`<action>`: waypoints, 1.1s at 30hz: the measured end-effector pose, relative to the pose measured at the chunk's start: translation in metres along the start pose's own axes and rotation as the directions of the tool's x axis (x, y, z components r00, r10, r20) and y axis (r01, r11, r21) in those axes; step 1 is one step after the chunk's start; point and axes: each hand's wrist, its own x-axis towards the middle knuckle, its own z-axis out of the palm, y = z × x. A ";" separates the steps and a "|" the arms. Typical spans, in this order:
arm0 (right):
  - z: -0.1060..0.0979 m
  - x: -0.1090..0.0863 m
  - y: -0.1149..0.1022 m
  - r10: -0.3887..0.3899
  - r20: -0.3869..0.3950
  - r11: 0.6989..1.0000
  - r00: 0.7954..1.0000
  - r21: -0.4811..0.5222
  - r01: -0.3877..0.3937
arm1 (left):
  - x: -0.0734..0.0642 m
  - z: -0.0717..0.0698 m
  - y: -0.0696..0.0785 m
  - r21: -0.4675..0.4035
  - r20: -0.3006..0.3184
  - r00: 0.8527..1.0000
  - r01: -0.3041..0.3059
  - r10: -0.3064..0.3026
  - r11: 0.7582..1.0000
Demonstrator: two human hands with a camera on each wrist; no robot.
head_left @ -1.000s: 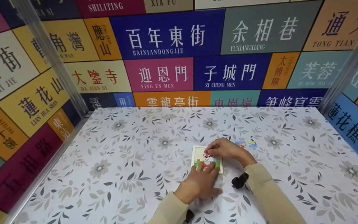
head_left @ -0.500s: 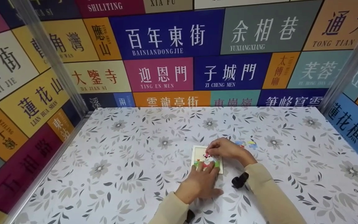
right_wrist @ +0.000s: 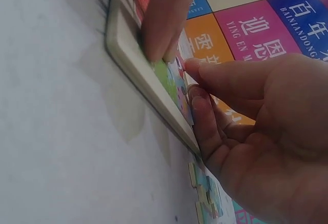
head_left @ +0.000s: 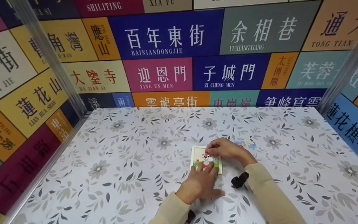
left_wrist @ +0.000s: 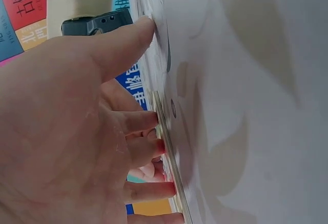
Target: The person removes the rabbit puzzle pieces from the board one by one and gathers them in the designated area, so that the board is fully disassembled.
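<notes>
A small jigsaw puzzle in a pale frame (head_left: 193,158) lies flat on the table, partly filled with a cartoon animal in red and white above green. My left hand (head_left: 199,183) rests on its lower part, fingers spread and fairly straight; in the left wrist view the fingertips (left_wrist: 166,189) touch the board (left_wrist: 171,147). At the upper right of the frame, my right hand (head_left: 227,149) pinches a small reddish puzzle piece between thumb and fingers, low over the picture. The right wrist view shows thumb and forefinger (right_wrist: 202,114) close together there; the piece is mostly hidden.
Several loose blue and yellow puzzle pieces (head_left: 251,144) lie just beyond the right hand, partly behind it. A floral-patterned cloth (head_left: 129,140) covers the table. Colourful sign-printed walls (head_left: 172,34) rise at the back and sides, with clear posts (head_left: 342,74) in the corners.
The head view has shifted very slightly. Both hands stay nearly in place, the left on the puzzle and the right at its upper part.
</notes>
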 end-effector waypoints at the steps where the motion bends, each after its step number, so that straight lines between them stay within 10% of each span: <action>1: 0.000 0.000 0.001 -0.004 0.001 1.000 1.000 0.005 0.004 | 0.000 0.000 0.000 0.002 0.001 1.000 0.002 -0.002 1.000; 22: -0.003 0.000 0.002 0.011 -0.050 0.993 0.999 0.122 -0.005 | -0.001 0.000 0.001 0.010 -0.026 1.000 -0.008 0.008 1.000; 33: -0.055 -0.031 0.005 0.012 -0.140 0.999 0.990 0.041 -0.007 | 0.000 0.000 0.002 0.010 -0.003 1.000 0.020 -0.020 1.000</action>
